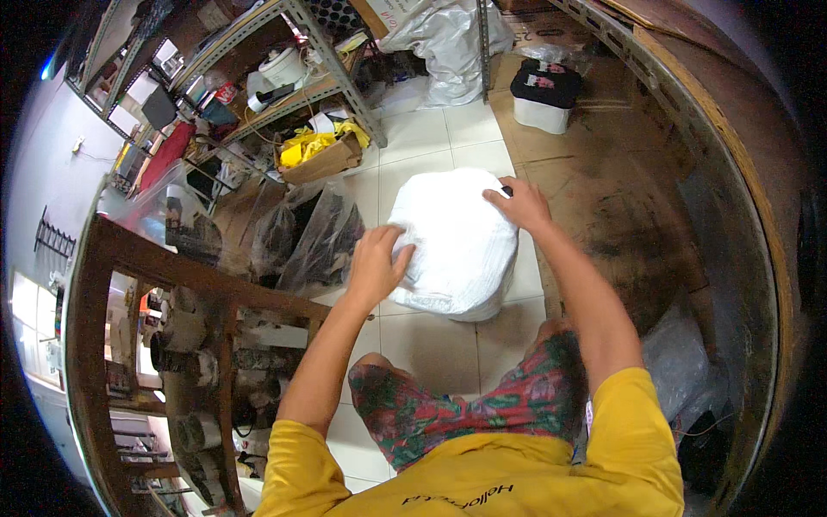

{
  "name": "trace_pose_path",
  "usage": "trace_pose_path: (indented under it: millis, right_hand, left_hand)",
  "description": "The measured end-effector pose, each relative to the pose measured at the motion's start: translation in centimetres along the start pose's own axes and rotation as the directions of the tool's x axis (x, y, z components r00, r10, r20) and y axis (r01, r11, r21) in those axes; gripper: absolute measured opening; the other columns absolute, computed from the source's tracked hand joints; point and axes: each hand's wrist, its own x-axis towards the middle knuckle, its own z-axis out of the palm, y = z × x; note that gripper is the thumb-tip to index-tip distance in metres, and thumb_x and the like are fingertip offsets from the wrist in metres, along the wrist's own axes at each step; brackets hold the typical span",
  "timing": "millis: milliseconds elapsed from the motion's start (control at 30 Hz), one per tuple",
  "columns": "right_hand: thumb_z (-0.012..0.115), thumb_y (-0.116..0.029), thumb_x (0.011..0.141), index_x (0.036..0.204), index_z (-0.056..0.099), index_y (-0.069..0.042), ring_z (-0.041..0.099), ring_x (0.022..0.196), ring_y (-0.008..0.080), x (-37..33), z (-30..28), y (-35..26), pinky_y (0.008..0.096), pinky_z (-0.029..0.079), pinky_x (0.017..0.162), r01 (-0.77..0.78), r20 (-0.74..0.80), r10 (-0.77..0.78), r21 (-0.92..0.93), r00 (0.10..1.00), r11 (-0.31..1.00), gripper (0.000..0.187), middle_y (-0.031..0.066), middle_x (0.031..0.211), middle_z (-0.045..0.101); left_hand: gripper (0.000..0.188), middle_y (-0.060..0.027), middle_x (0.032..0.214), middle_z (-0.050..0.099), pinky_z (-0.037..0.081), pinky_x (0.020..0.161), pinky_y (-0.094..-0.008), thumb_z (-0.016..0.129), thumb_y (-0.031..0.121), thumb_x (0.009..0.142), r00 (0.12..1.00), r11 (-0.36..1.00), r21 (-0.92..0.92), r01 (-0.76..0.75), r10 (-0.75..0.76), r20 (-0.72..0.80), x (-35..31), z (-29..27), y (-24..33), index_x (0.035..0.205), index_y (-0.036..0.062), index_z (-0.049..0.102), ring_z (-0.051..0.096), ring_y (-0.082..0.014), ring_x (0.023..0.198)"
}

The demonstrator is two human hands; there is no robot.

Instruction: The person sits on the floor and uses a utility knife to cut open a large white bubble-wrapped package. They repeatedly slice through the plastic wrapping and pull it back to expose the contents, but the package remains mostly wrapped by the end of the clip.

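Observation:
In front of my knees a large white bundle (457,237), wrapped in sheeting and rounded at the corners, stands on the tiled floor. My left hand (379,263) grips its left edge, with fingers bent against the wrapping and thumb apart. At the far right corner, my right hand (523,205) has curled fingers touching the bundle's top. A small black object (506,190) shows between those fingers, too hidden to name. What the white wrapping contains is out of sight.
Clear plastic bags (314,233) with dark contents lie left of the bundle. Behind them is a cardboard box (323,161) of yellow material below a metal shelf (258,77). Flattened cardboard (603,198) covers the right floor; a black-topped white stack (544,95) sits there. A wooden rack (172,271) borders my left.

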Motion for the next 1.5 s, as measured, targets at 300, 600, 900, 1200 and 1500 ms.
trace_pose_path:
  millis: [300, 600, 900, 1200, 1500]
  right_hand:
    - [0.076, -0.054, 0.080, 0.113, 0.072, -0.004, 0.070, 0.099, 0.0327, 0.6, 1.1, 1.4, 0.0403, 0.053, 0.088, -0.035, -0.027, 0.043, 0.237, 0.999, 0.971, 0.060, 0.0214, 0.105, 0.073]
    - [0.074, -0.054, 0.081, 0.114, 0.072, -0.002, 0.070, 0.100, 0.0330, 1.0, 1.5, 3.3, 0.0402, 0.053, 0.088, 0.046, -0.048, -0.036, 0.210, 0.998, 0.977, 0.061, 0.0210, 0.108, 0.073]
    - [0.071, -0.050, 0.083, 0.114, 0.072, -0.005, 0.071, 0.096, 0.0349, -2.8, 0.7, 0.6, 0.0425, 0.054, 0.086, 0.123, -0.015, -0.123, 0.243, 0.992, 0.962, 0.055, 0.0224, 0.101, 0.073]
    - [0.083, -0.032, 0.077, 0.116, 0.068, 0.002, 0.068, 0.087, 0.0370, -13.7, -0.4, 0.4, 0.0438, 0.055, 0.080, 0.612, -0.195, -0.581, 0.297, 0.791, 0.733, 0.053, 0.0214, 0.101, 0.068]
    - [0.083, -0.034, 0.075, 0.119, 0.067, 0.000, 0.066, 0.093, 0.0312, -24.9, 3.4, -1.0, 0.0389, 0.055, 0.081, 0.820, -0.029, -0.928, 0.479, 0.371, 0.313, 0.057, 0.0143, 0.109, 0.068]
  left_hand:
    - [0.074, -0.0319, 0.144, 0.047, 0.036, 0.113, -0.0437, 0.060, 0.055, 0.094, 0.993, 0.995, -0.041, 0.091, -0.088, 0.078, 10.6, 7.4, -6.0, 0.141, -0.0003, 0.043, 0.042, -0.0457, 0.137]
    - [0.090, -0.0365, 0.129, 0.058, 0.046, 0.102, -0.0481, 0.064, 0.066, 0.086, 0.956, 0.950, -0.151, 0.274, -0.252, 0.149, 12.0, 6.9, -3.7, 0.141, 0.0001, 0.038, 0.061, -0.0478, 0.118]
    - [0.082, -0.0317, 0.137, 0.055, 0.045, 0.104, -0.0474, 0.064, 0.057, 0.089, 0.986, 0.980, -0.116, 0.159, -0.163, -0.031, 6.7, 5.9, -4.3, 0.147, 0.0043, 0.040, 0.058, -0.0457, 0.123]
    - [0.078, -0.0301, 0.147, 0.046, 0.034, 0.114, -0.0441, 0.062, 0.044, 0.095, 0.944, 0.950, -0.287, 0.120, -0.199, -0.263, -4.0, 4.2, -4.3, 0.154, 0.0031, 0.031, 0.048, -0.0406, 0.136]
    - [0.063, -0.0207, 0.094, 0.068, 0.045, 0.095, -0.0370, 0.031, 0.048, 0.108, 0.600, 0.686, -0.622, 0.377, -0.693, -0.401, -16.7, 3.0, -2.0, 0.096, -0.0049, 0.062, 0.062, -0.0282, 0.092]
